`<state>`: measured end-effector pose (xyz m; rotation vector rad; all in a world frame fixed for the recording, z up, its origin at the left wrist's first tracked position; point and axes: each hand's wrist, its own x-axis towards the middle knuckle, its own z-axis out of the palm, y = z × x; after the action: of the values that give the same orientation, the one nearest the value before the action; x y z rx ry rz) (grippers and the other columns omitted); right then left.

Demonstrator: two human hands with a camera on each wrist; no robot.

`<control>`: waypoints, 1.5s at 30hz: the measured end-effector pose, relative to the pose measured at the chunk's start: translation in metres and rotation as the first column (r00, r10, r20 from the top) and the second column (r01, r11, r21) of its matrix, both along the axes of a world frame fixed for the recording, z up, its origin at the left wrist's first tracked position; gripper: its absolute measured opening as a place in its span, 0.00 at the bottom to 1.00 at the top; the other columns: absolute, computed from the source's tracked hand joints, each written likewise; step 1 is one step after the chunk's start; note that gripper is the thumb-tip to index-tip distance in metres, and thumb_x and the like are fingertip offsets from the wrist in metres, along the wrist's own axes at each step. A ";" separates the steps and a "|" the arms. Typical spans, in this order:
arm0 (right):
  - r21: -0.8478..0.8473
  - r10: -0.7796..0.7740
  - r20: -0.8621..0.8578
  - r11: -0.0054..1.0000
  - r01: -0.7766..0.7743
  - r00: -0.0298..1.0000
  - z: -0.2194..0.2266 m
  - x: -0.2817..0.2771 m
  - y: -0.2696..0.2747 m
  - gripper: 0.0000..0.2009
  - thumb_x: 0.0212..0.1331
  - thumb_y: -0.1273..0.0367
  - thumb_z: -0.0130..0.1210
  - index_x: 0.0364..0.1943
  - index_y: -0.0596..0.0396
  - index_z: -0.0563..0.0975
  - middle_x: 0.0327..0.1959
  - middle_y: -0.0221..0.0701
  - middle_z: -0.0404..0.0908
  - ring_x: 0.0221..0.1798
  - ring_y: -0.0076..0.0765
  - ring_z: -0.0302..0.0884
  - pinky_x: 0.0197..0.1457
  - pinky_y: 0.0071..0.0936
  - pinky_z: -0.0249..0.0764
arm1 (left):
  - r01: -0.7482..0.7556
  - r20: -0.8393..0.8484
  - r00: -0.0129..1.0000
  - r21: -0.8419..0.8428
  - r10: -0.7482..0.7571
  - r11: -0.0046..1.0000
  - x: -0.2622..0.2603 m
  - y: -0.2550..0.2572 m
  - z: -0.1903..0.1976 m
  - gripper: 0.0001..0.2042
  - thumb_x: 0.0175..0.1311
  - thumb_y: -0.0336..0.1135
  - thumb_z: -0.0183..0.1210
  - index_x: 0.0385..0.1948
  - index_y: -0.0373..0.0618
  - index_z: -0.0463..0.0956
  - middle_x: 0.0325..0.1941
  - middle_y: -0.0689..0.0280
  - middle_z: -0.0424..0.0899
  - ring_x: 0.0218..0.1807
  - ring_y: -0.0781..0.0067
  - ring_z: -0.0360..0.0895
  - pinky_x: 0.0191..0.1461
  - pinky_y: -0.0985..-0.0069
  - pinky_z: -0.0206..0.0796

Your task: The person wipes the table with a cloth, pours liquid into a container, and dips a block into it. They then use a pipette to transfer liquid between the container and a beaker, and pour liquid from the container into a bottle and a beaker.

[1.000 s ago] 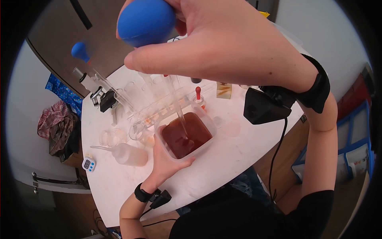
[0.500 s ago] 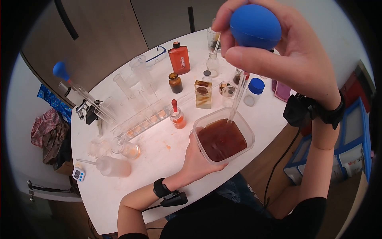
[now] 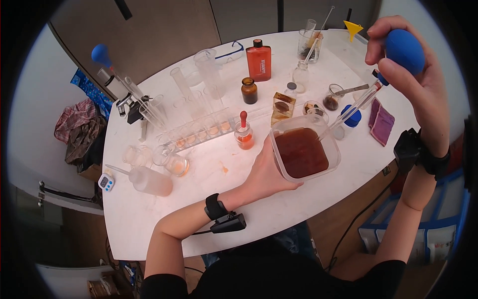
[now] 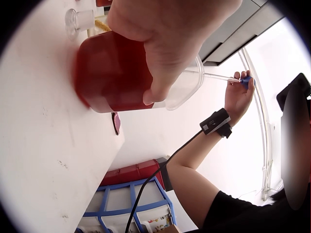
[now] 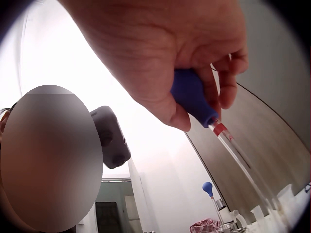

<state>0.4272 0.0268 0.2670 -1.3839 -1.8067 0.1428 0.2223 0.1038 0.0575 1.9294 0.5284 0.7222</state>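
My left hand (image 3: 264, 172) grips a clear square plastic tub (image 3: 335, 152) from its left side, fingers behind and thumb along the near wall. Dark red-brown liquid (image 3: 301, 152) fills much of it. In the left wrist view the tub's base is close over the white tabletop (image 4: 43, 121). Up at the right, my right hand (image 3: 427, 92) holds a blue rubber bulb (image 3: 404, 50) between thumb and fingers. From the bulb a glass pipette (image 3: 352, 108) with a red band slants down left, its tip inside the tub's right edge. The right wrist view shows the thumb against the bulb (image 5: 189, 94).
Behind the tub stand a red-capped dropper bottle (image 3: 244, 135), a specimen block (image 3: 282, 107), a brown bottle (image 3: 249, 91) and a blue-capped jar (image 3: 352, 117). To the left are a rack (image 3: 206, 134) of test tubes, a wash bottle (image 3: 152, 182) and another blue-bulbed pipette (image 3: 100, 54).
The tub and left hand have shifted right in the head view. My right hand has moved right and farther from the camera, and the pipette now slants more, its tip nearer the tub's right edge.
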 end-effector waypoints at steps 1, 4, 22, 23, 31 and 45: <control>0.030 0.013 0.057 0.999 -0.015 0.998 -0.002 0.006 0.004 0.17 0.53 0.62 0.55 0.44 0.54 0.70 0.33 0.27 0.73 0.40 0.21 0.69 0.45 0.17 0.65 | -0.010 -0.007 1.000 -0.005 0.010 1.000 -0.002 0.001 -0.001 0.47 0.32 0.38 0.72 0.57 0.38 0.49 0.56 0.54 0.64 0.59 0.61 0.64 0.62 0.69 0.57; 0.051 -0.003 0.095 0.999 -0.002 0.995 -0.002 0.013 0.008 0.16 0.53 0.62 0.54 0.44 0.55 0.70 0.33 0.27 0.72 0.41 0.21 0.69 0.48 0.18 0.64 | 0.013 -0.032 0.999 -0.012 -0.014 1.000 -0.003 0.002 -0.001 0.51 0.31 0.39 0.73 0.60 0.37 0.45 0.58 0.52 0.61 0.61 0.60 0.62 0.63 0.69 0.55; -0.028 0.321 -0.044 0.946 -0.323 0.946 0.002 -0.050 0.040 0.16 0.61 0.62 0.50 0.46 0.53 0.61 0.37 0.31 0.70 0.32 0.22 0.70 0.37 0.18 0.69 | -0.112 0.121 0.991 0.605 0.048 0.789 -0.102 0.010 0.149 0.28 0.58 0.29 0.53 0.62 0.41 0.56 0.60 0.54 0.67 0.62 0.60 0.64 0.64 0.66 0.56; -0.105 0.287 -0.074 0.950 -0.294 0.955 0.007 -0.064 0.032 0.16 0.63 0.59 0.46 0.46 0.54 0.61 0.38 0.32 0.69 0.34 0.22 0.69 0.38 0.19 0.68 | -0.135 0.218 0.976 0.686 -0.026 0.715 -0.094 0.017 0.163 0.25 0.59 0.31 0.54 0.60 0.43 0.59 0.58 0.55 0.69 0.59 0.61 0.68 0.61 0.67 0.59; -0.154 0.371 -0.163 0.906 -0.395 0.914 0.010 -0.069 0.023 0.17 0.68 0.63 0.34 0.52 0.61 0.60 0.45 0.33 0.68 0.45 0.25 0.66 0.51 0.25 0.65 | -0.048 0.171 0.964 0.866 -0.205 0.498 -0.045 0.024 0.207 0.17 0.58 0.29 0.55 0.50 0.39 0.68 0.47 0.55 0.76 0.46 0.62 0.77 0.49 0.73 0.69; -0.173 -0.695 0.185 0.673 0.719 0.695 -0.127 0.230 -0.009 0.18 0.51 0.61 0.57 0.38 0.64 0.75 0.31 0.38 0.78 0.34 0.33 0.76 0.42 0.27 0.71 | -0.015 -0.021 0.997 0.898 0.077 0.439 -0.031 0.055 0.219 0.15 0.63 0.34 0.53 0.51 0.51 0.73 0.51 0.63 0.77 0.47 0.67 0.77 0.48 0.76 0.71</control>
<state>0.6570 0.0179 0.1403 -2.2121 -1.2175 -0.1432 0.1913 0.1586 0.2768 2.9695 0.2010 1.1349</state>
